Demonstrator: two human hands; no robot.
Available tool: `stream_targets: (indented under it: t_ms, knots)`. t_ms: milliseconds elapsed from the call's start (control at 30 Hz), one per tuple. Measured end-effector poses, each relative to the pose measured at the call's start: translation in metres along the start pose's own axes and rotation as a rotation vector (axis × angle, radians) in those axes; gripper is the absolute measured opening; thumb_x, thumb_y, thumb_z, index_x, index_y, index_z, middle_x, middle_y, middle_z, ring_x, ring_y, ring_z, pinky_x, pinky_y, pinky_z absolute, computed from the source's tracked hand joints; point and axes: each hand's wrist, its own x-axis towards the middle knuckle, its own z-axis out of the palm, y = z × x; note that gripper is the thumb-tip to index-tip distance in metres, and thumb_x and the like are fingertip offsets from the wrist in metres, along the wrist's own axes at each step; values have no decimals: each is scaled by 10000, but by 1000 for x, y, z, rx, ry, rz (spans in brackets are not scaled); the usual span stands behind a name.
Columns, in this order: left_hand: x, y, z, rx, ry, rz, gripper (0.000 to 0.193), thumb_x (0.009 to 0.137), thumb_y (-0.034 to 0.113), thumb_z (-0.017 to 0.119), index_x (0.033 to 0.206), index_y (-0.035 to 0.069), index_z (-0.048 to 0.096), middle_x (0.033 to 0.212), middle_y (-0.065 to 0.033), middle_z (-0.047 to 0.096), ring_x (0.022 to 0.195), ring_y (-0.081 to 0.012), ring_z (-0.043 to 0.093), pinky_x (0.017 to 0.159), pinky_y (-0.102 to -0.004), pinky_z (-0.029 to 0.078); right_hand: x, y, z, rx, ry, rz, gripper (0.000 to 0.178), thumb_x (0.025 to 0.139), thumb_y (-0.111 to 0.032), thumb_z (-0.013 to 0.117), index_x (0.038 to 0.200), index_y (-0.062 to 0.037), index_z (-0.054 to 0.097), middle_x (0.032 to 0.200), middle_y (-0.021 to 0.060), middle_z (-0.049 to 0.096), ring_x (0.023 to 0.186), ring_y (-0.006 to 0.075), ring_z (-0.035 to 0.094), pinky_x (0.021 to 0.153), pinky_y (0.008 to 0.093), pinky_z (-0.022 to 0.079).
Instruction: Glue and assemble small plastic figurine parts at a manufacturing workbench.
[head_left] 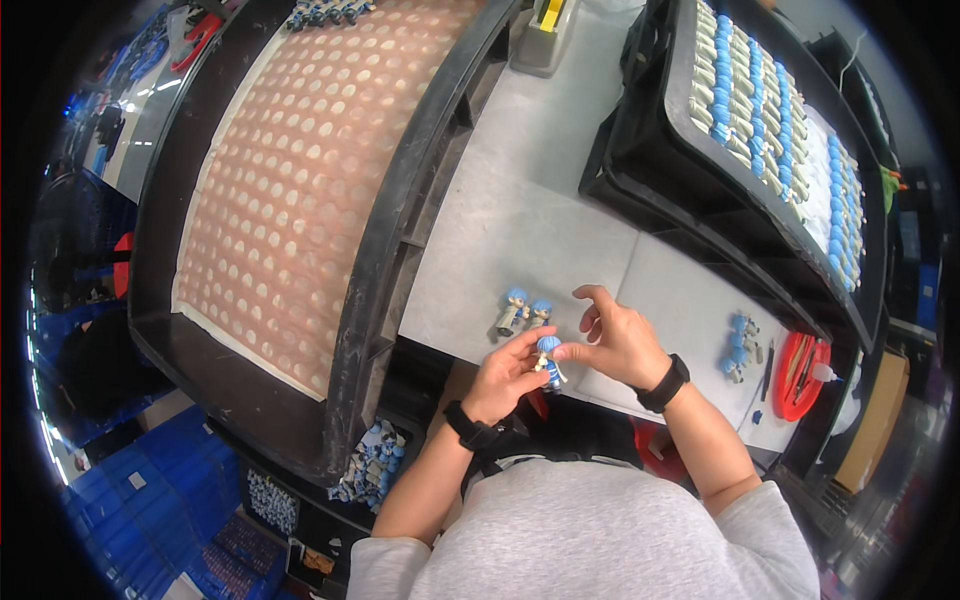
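Note:
A small figurine [548, 343] with blue hair and a blue and white body is gripped in my left hand [508, 378], between the thumb and fingers. My right hand [622, 345] is at its right side, the thumb tip at the blue head and the other fingers raised and apart. Two similar figurines [514, 300] lie close together on the grey table just beyond my left hand. To the right of my right hand, several more blue and grey figures [740, 345] lie in a cluster.
A large black tray [385, 250] with a dotted pinkish sheet stands left. Another black crate [700, 215] at the right holds rows of blue and pale figures. A red dish [795, 375] with tools and a dark pen-like tool [767, 370] lie at right. A bin of figures [385, 450] sits below left.

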Motion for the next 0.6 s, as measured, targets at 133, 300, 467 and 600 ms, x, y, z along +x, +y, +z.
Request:
stream_targets:
  t_ms: [133,300,467,600]
  knots:
    - [-6,25,-7,54,150,144,512,742,-110,514,1222,12,386,1098,-98,512,955,-154,514,817,-259,425,2,21,8,327,-76,9,523,730,-377,653,1061,-13,473,680,91,572,645,184,581,589,285,453]
    - [8,32,-32,849,585,199,438,723,-62,557,1136,30,444,974,-98,557,768,-141,515,690,-281,449,-7,30,13,415,-33,38,352,814,-260,582,1021,9,491,683,113,586,626,194,579,584,291,453]
    - [23,29,-32,1335,599,355,450,672,-20,601,1102,61,493,894,-113,559,697,-232,494,662,-310,435,-17,33,9,372,-58,15,304,817,-229,575,996,8,508,680,116,588,606,209,575,577,295,454]
    - [31,28,-25,1241,590,271,416,675,-21,581,1079,16,491,1007,-169,547,956,-334,506,813,-375,410,-29,51,7,378,-38,51,271,814,-207,572,982,-1,520,690,116,594,608,212,580,575,300,457]
